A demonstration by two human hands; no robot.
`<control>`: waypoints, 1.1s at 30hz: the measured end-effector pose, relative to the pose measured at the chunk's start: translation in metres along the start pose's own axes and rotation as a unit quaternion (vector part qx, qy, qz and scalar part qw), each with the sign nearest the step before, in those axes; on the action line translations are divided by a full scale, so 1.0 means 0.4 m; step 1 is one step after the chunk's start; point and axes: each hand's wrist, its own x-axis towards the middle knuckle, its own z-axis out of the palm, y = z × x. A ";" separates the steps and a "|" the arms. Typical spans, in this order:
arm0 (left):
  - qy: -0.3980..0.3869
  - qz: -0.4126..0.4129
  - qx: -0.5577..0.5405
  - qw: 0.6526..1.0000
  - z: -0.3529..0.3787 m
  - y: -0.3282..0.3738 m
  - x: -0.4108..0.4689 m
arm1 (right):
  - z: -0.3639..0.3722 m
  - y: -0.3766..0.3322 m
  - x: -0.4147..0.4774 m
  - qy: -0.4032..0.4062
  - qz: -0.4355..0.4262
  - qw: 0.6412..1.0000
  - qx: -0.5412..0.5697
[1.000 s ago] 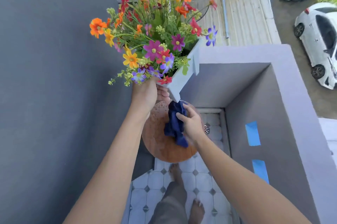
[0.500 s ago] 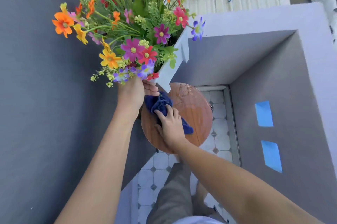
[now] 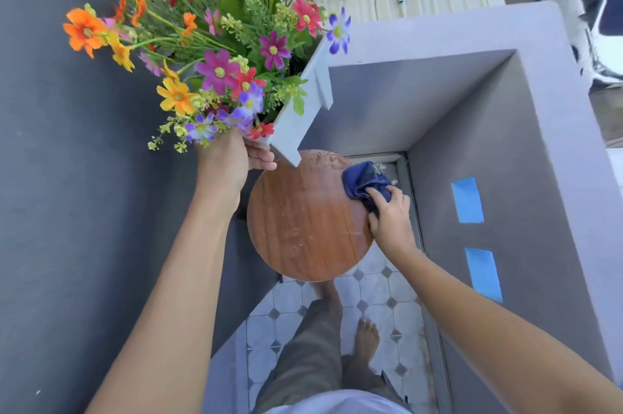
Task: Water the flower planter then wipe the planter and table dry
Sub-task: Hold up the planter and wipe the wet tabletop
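Two hands are busy at once, and that split is where the risk lies. The left hand (image 3: 232,160) holds the flower planter (image 3: 296,120) up and tilted, clear of the round wooden worktop (image 3: 303,221), its fingers closed around the lower end of the white box under the blooms, though the grip itself is mostly hidden by the flowers (image 3: 215,42). The right hand (image 3: 391,218) has its fingers clenched on a dark blue cloth (image 3: 364,180), pressed at the far right edge of the worktop. Water beads show near the top rim and lower middle of the wood, so the drying looks unfinished. Held one-handed at a slant, the wet planter could slip or swing, and its lower corner hangs just above the worktop's rim, so a sag of the arm might knock it against the wood. Tilted this far, leftover water could run out onto parts already wiped. The cloth sits right at the edge, so a stroke carried too far may go off the side, and a hard push there might rock the small worktop. Bare feet (image 3: 367,339) stand on tiled floor (image 3: 381,288) directly below, which drips would make slippery. No brand, label or writing can be read; two blue tape strips (image 3: 467,199) on the grey wall (image 3: 505,143) are blank.
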 end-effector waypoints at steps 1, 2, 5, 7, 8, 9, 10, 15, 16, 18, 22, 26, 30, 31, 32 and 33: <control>0.007 -0.006 -0.001 1.000 0.001 -0.001 0.001 | -0.005 0.011 -0.002 -0.001 0.004 1.000 -0.001; 0.000 -0.001 -0.004 1.000 0.003 -0.001 0.000 | -0.007 0.016 -0.003 -0.002 0.005 1.000 0.000; -0.064 0.050 -0.018 0.997 0.004 -0.008 -0.009 | 0.002 -0.014 0.006 0.004 -0.004 1.000 0.006; -0.069 0.057 -0.021 0.996 0.006 -0.008 -0.012 | 0.023 -0.060 0.018 0.006 -0.011 1.000 0.011; -0.064 0.058 -0.021 0.996 0.010 -0.007 -0.013 | 0.037 -0.086 0.024 0.008 -0.013 1.000 0.012; -0.058 0.055 -0.021 0.997 0.016 -0.004 -0.017 | 0.052 -0.110 0.031 0.010 -0.012 1.000 0.008; -0.051 0.050 -0.022 0.997 0.021 -0.003 -0.019 | 0.066 -0.135 0.037 0.015 -0.009 1.000 -0.001; -0.025 0.049 -0.023 0.998 0.024 0.007 -0.019 | 0.137 -0.250 0.049 0.020 -0.044 0.999 -0.010; -0.019 0.049 -0.024 0.998 0.024 0.009 -0.017 | 0.149 -0.276 0.047 0.005 -0.068 0.998 -0.012; -0.007 0.045 -0.026 0.999 0.024 0.012 -0.013 | 0.181 -0.335 0.041 -0.022 -0.096 0.995 -0.007; -0.017 0.040 -0.029 0.999 0.028 0.013 -0.017 | 0.229 -0.437 0.002 -0.045 -0.087 0.995 0.029; -0.052 0.029 -0.042 0.997 0.031 0.010 -0.019 | 0.262 -0.447 -0.068 -0.108 -0.147 0.983 -0.010; -0.033 0.028 -0.038 0.998 0.034 0.001 -0.021 | 0.267 -0.393 -0.153 -0.151 -0.183 0.970 -0.045; -0.025 0.032 -0.033 0.999 0.035 -0.002 -0.022 | 0.264 -0.370 -0.169 -0.149 -0.180 0.971 -0.042; -0.020 0.035 -0.032 0.999 0.035 -0.006 -0.022 | 0.257 -0.345 -0.185 -0.146 -0.174 0.973 -0.040; -0.017 0.036 -0.029 0.999 0.036 -0.009 -0.022 | 0.250 -0.317 -0.199 -0.142 -0.168 0.975 -0.041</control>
